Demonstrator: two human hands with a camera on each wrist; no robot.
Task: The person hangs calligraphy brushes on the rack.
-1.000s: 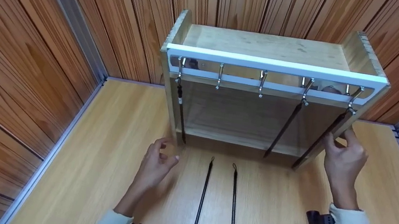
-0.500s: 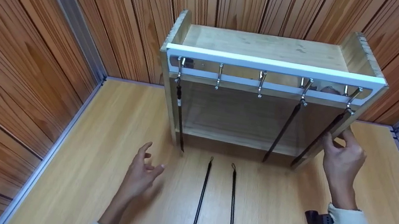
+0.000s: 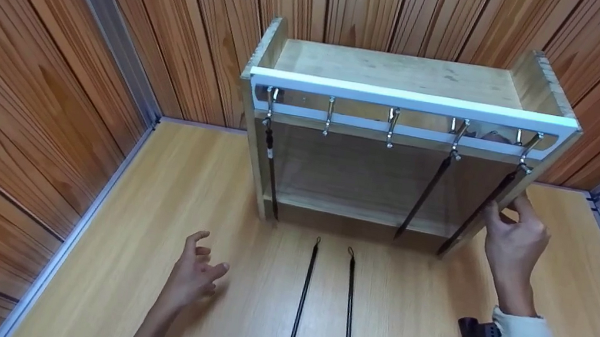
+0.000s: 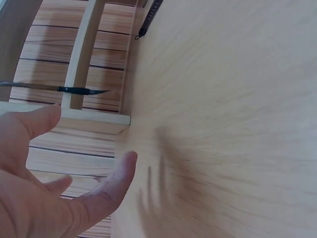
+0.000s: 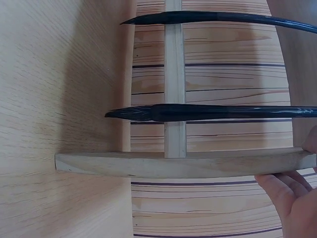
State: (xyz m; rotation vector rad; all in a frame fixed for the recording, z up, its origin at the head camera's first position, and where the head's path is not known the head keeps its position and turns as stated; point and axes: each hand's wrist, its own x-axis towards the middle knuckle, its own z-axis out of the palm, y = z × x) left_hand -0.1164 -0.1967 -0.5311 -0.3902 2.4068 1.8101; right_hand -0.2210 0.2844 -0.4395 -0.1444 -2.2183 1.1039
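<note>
My right hand (image 3: 518, 243) grips the right side panel (image 5: 188, 166) of a wooden rack (image 3: 398, 71), thumb on one face and fingers on the other. Three dark calligraphy brushes hang tips down from its hooks: one at the left end (image 3: 271, 176), and two toward the right (image 3: 425, 196), the outermost brush (image 5: 133, 113) close to the gripped panel. Over the table, left of two loose brushes, my left hand (image 3: 191, 277) hovers with loosely bent fingers and holds nothing. The loose left brush (image 3: 301, 305) and right brush (image 3: 350, 313) lie with their loops toward the rack.
Metal hooks (image 3: 392, 129) line the rack's white front rail (image 3: 406, 96); two middle ones carry no brush. Slatted wood walls (image 3: 360, 5) stand behind and at the sides of the wooden table (image 3: 155, 182). A dark wrist camera (image 3: 478, 330) sits at my right cuff.
My left hand has drawn back from the rack's lower left corner, moving left and toward me, its fingers spreading. My right hand has kept its grip on the panel. The hanging brushes sway slightly.
</note>
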